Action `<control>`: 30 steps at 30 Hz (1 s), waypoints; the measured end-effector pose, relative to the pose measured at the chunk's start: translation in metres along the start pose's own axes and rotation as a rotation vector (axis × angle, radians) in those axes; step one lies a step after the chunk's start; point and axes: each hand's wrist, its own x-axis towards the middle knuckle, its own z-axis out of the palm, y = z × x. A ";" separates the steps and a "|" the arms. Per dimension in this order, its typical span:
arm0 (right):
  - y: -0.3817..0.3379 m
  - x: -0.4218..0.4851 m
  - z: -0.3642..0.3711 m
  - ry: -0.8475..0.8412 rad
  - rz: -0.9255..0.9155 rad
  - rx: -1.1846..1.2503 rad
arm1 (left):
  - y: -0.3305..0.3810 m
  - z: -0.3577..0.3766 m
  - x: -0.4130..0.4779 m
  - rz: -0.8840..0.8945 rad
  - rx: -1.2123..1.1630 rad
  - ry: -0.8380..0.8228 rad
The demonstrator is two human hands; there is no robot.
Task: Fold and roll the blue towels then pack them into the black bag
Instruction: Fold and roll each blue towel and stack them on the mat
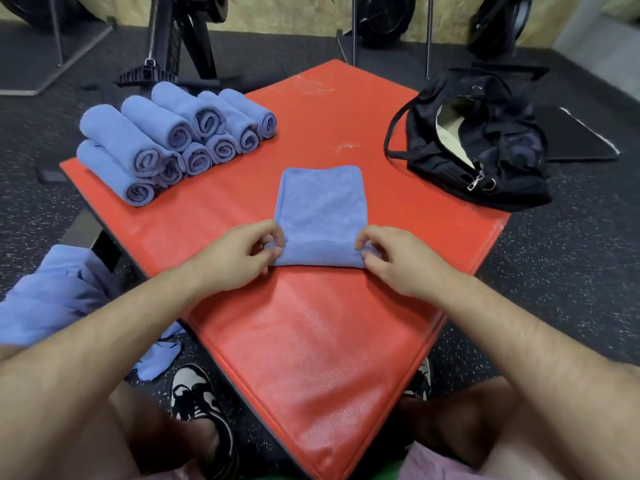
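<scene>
Red vinyl-covered padded platform (311, 341), viewed from the head camera, serves as the work surface. Off its edge at 8 o'clock lies a loose heap of unfolded blue cloth towels (52, 296). At 2 o'clock sits the black fabric duffel bag (485, 161), unzipped, its pale lining showing. At 10 o'clock is a stack of rolled blue towels (166, 140), spiral ends facing the viewer.

At the centre lies the folded blue microfibre towel (322, 202), a flat narrow rectangle running from 6 to 12 o'clock, its near edge turned over into what appears to be the first turn of a roll. The left hand (239, 254) pinches the 7 o'clock corner of that turned edge between thumb and curled fingers. The right hand (398, 261) pinches the 5 o'clock corner likewise.

Handling, as judged: the towel is light, soft, limp and not fragile. It is best taken at both ends of the rolled edge, so that the roll advances evenly toward 12 o'clock.
</scene>
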 end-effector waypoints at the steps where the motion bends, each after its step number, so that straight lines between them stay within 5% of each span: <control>1: 0.001 0.001 0.002 0.042 -0.028 -0.070 | -0.004 0.000 0.003 0.052 0.088 0.054; 5: 0.004 0.001 -0.003 0.028 -0.207 -0.443 | -0.013 -0.001 0.006 0.352 0.479 0.093; 8: 0.005 -0.002 -0.003 -0.052 -0.158 -0.437 | -0.019 -0.001 0.003 0.353 0.496 0.009; 18: 0.012 0.005 -0.001 -0.084 -0.055 -0.142 | -0.018 -0.005 0.014 0.185 0.250 -0.072; 24: 0.005 0.008 -0.020 -0.242 0.133 0.140 | -0.013 -0.008 0.009 0.015 -0.153 -0.162; 30: 0.010 0.010 -0.010 0.102 -0.094 -0.097 | -0.014 -0.002 0.015 0.348 0.256 0.143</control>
